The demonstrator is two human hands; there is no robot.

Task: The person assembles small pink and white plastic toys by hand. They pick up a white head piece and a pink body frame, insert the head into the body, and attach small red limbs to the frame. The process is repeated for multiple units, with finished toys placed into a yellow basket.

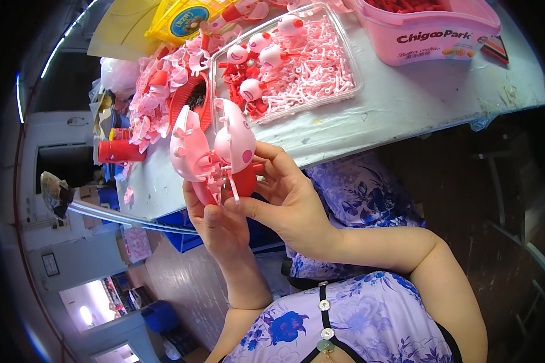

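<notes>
While the left hand (221, 227) supports a pink-and-red plastic toy (209, 172) from below, the right hand (297, 209) steadies its red side, so the toy is held up between them by the near edge of the bench (406, 97). Each grip is closed on it: the left with its thumb in front and fingers behind, the right with curled fingers at the side and its thumb near the lower end of a thin pink rod (233, 186). The toy's two pink shell halves stand upright and spread apart; the right one bears a darker pink spot. Just beyond sits a clear tray (352, 91) of small pink pieces (315, 66), with white-and-red round pieces (251, 89) at its left end. Beside it lie a red basket (178, 106) with dark contents and a heap of pink parts (148, 118). A pink tub (424, 42) of red pieces (406, 5) stands farther right, and a yellow basket (162, 21) is at the back left.
</notes>
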